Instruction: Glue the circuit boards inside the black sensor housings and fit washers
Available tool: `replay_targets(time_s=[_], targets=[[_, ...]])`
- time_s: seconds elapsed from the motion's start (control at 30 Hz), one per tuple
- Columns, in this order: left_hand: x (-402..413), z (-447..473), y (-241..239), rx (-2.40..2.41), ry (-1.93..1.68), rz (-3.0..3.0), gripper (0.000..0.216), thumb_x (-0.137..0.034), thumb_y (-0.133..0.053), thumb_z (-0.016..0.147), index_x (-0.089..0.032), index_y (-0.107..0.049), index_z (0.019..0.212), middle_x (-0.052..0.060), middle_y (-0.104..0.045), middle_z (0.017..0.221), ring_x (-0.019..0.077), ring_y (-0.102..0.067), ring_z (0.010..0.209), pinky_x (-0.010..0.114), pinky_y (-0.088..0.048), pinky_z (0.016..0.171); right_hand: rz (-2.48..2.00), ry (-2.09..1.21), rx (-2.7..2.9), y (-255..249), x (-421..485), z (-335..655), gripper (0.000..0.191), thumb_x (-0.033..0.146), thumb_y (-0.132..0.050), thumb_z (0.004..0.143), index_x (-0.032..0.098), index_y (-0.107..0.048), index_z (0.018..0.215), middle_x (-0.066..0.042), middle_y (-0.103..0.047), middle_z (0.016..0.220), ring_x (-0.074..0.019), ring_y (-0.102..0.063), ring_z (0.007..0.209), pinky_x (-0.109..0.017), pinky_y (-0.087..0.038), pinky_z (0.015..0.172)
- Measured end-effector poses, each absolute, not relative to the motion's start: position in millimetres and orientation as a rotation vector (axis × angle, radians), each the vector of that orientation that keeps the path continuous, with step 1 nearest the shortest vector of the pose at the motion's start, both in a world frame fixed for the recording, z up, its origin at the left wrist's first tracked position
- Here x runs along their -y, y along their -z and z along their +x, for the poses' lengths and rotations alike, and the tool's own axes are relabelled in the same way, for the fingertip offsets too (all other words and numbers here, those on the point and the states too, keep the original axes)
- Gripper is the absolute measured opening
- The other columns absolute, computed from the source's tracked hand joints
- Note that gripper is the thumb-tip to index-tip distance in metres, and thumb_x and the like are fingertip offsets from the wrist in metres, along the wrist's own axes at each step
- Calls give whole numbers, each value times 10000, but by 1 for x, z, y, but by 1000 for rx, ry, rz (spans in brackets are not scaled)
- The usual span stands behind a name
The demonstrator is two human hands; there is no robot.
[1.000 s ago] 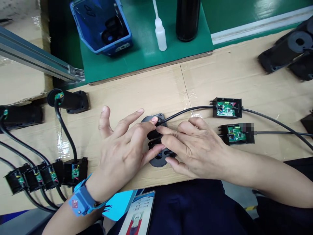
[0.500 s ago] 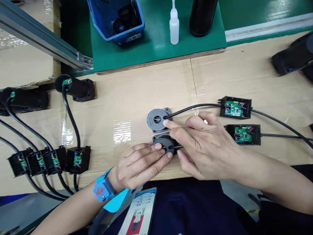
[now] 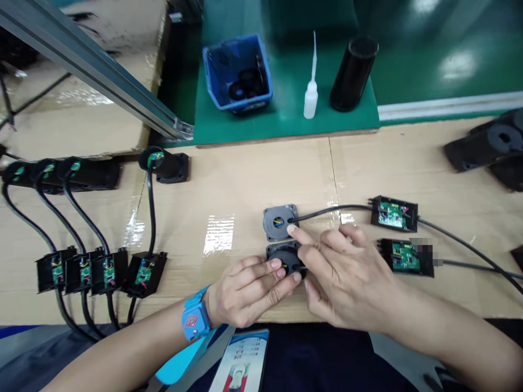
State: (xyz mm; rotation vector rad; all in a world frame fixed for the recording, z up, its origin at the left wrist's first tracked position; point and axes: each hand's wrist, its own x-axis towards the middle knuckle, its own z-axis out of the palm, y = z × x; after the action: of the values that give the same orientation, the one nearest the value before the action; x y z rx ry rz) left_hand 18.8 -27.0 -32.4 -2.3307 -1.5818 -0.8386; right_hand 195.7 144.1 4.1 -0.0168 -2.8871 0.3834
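Observation:
A round black cover (image 3: 285, 253) with a centre hole and thin wires lies on a dark square flange in front of me. My left hand (image 3: 253, 286), wearing a blue wrist strap (image 3: 195, 317), has its fingers closed on this cover at the hole; the fingertips partly hide the wires. My right hand (image 3: 347, 272) is closed around the black cable at the cover's right side, the grip partly hidden. Its index finger reaches to a grey flange (image 3: 271, 223) just beyond, where coloured wires show in the hole. Two open black boxes (image 3: 379, 220) with green circuit boards sit to the right on cables.
At left, several black boxes (image 3: 44, 275) with circuit boards connect by cables to black cylinders (image 3: 174, 167). A blue bin (image 3: 208, 76), a white squeeze bottle (image 3: 310, 103) and a black cylinder (image 3: 353, 76) stand on the green surface behind. More black housings (image 3: 469, 147) lie at right.
The camera view has shifted, so the bench items appear lower and mostly further right. Both hands keep nearly the same positions at the cover and cable.

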Motion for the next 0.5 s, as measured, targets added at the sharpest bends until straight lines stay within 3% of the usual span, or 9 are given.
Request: replay_targets(time_s=[0.17, 0.3, 0.4, 0.5], targets=[[26, 19, 31, 1626, 881, -2290, 275, -122, -484, 1013, -163, -750, 1064, 11, -735, 944, 139, -665, 1032, 275, -537, 852, -18, -233, 2905, 1, -135, 196, 201, 308, -538, 907, 166, -624, 1023, -133, -539, 1522, -256, -539, 1004, -436, -356, 936], [27, 19, 35, 1645, 897, -2279, 283, -146, -493, 1006, -199, -771, 1013, 5, -721, 977, 129, -664, 1047, 271, -517, 845, 6, -183, 2878, 2, -132, 193, 204, 296, -531, 895, 156, -632, 1004, -154, -619, 1430, -241, -501, 923, -417, -347, 880], [29, 18, 42, 1585, 963, -2240, 263, -156, -530, 976, -225, -782, 950, 6, -721, 998, 126, -671, 1046, 266, -509, 924, -15, -198, 2854, 4, -132, 190, 165, 254, -529, 878, 161, -641, 955, -141, -670, 1366, -229, -497, 885, -402, -357, 871], [28, 14, 45, 1623, 1094, -2203, 221, -274, -558, 998, -229, -733, 870, 15, -736, 998, 151, -671, 1139, 288, -501, 986, -18, -175, 2803, 6, -134, 188, 172, 217, -478, 907, 194, -649, 901, -100, -710, 1311, -215, -501, 836, -393, -365, 883]])
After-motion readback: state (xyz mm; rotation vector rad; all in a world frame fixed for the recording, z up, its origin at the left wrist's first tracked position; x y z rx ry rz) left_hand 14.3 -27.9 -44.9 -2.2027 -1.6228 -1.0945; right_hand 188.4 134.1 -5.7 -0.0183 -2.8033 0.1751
